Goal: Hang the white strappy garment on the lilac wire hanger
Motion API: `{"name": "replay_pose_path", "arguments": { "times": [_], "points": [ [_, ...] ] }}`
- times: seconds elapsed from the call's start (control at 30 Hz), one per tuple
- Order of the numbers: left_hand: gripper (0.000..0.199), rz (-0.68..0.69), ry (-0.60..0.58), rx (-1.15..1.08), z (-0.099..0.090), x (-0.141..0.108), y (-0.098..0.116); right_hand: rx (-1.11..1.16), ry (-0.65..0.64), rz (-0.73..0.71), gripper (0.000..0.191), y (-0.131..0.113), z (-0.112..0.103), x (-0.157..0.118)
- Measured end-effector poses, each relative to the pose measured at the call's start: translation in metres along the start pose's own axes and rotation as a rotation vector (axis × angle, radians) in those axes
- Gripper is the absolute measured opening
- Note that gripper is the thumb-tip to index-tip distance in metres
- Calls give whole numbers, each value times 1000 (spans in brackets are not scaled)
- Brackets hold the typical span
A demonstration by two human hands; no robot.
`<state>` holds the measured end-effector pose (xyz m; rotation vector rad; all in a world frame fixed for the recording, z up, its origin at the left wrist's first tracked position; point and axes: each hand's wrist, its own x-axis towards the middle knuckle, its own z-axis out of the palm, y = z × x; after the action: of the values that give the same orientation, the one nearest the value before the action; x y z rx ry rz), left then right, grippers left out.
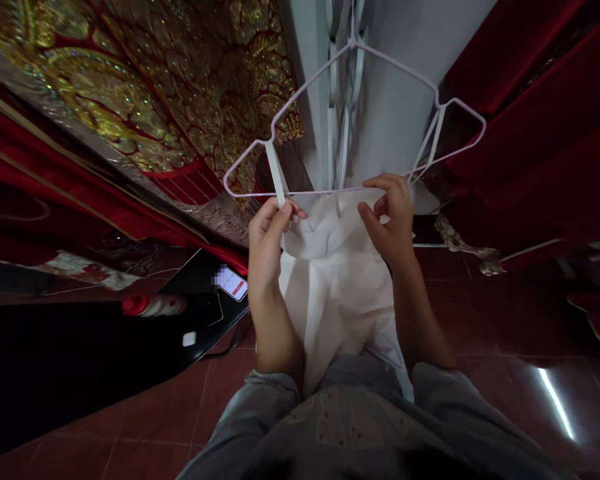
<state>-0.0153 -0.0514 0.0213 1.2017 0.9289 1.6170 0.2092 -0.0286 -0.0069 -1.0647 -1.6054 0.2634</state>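
A pale pink hanger [310, 81] hangs in front of me with a white dress [325, 287] on it by its straps. My left hand [270, 230] pinches the white left strap [275, 170] just below the hanger's bottom bar. Beside the bar's right half is my right hand [393, 217], its thumb and index finger apart and its other fingers curled. The index fingertip is at the bar; whether it touches, I cannot tell. Another white strap [434, 140] loops over the hanger's right shoulder. The dress drops toward my body, and my forearms cover its sides.
Gold sequined red garments [180, 87] hang at the left, dark red garments [540, 147] at the right. On a black table [105, 367] lie a phone [233, 283], a red-capped bottle [153, 305] and a small white case [189, 339]. Reddish tiles [155, 407] cover the floor.
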Motion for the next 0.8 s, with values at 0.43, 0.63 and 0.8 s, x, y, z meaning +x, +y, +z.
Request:
{"name": "replay_pose_path", "arguments": {
  "times": [0.43, 0.63, 0.8],
  "points": [
    [33, 301, 483, -34, -42, 40, -12, 17, -91, 9, 34, -3, -8, 3],
    [56, 191, 325, -154, -5, 25, -17, 42, -119, -7, 40, -2, -10, 2],
    [21, 236, 279, -215, 0, 34, -17, 55, 317, -41, 40, 40, -29, 17]
  ]
}}
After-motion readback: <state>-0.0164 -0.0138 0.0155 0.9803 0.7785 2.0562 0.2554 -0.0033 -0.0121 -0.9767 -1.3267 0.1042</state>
